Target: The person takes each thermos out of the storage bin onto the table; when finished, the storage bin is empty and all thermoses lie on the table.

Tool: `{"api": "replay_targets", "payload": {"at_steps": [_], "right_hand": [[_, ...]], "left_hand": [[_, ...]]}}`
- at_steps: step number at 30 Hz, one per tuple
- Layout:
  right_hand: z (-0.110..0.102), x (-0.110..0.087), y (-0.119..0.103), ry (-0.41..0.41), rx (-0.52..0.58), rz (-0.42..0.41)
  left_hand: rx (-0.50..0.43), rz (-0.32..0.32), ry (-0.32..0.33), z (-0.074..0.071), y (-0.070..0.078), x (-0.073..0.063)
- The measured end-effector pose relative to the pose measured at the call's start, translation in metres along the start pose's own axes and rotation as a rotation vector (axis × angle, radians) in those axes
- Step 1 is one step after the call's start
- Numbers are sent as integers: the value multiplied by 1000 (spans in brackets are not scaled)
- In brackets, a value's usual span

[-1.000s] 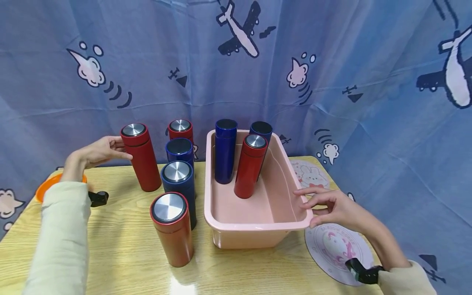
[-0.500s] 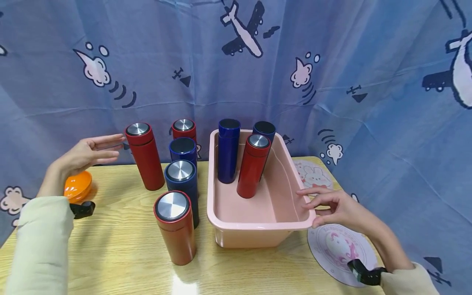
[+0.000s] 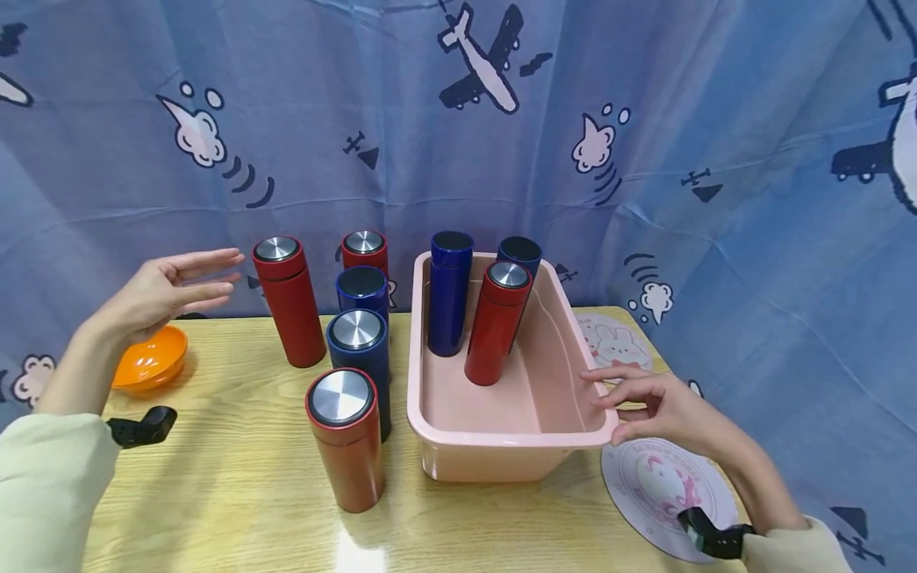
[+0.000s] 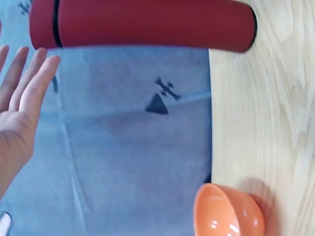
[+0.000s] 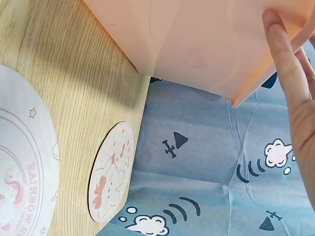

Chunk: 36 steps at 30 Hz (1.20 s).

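Observation:
My left hand hovers with fingers extended, just left of a tall red thermos and apart from it. That thermos also crosses the top of the left wrist view, upright on the table. My right hand pinches the near right corner rim of a pink plastic bin, thumb outside and fingers over the edge. Inside the bin stand a red thermos, a blue thermos and a dark blue thermos, partly hidden behind the red one.
Left of the bin stand a copper-red thermos, a navy thermos, a blue thermos and a partly hidden red thermos. An orange bowl sits far left. Two round mats lie right. A blue curtain hangs behind.
My left hand has let go of the tall red thermos and drawn back left, uncovering the orange bowl. The right hand keeps its hold on the bin; the view has shifted slightly.

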State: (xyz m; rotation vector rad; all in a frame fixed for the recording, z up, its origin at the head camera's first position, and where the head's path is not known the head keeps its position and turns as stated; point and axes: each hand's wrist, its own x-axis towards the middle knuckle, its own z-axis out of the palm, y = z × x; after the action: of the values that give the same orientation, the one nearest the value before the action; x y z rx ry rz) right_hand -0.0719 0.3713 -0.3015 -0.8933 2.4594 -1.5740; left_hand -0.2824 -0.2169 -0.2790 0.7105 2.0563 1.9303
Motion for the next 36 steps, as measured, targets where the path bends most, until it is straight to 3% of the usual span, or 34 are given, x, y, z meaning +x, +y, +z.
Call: {"api": "replay_targets", "payload": {"at_steps": [12, 15, 24, 32, 36], "right_hand": [[0, -1, 0, 7, -7, -15], [0, -1, 0, 11, -17, -13], [-1, -1, 0, 8, -23, -11], [-2, -1, 1, -1, 4, -4], [-2, -1, 1, -4, 10, -15]], "left_hand": [[158, 29, 52, 51, 33, -14], [149, 42, 58, 63, 43, -21], [139, 67, 26, 100, 93, -35], [235, 43, -40, 140, 150, -19], [149, 80, -59, 160, 175, -5]]}}
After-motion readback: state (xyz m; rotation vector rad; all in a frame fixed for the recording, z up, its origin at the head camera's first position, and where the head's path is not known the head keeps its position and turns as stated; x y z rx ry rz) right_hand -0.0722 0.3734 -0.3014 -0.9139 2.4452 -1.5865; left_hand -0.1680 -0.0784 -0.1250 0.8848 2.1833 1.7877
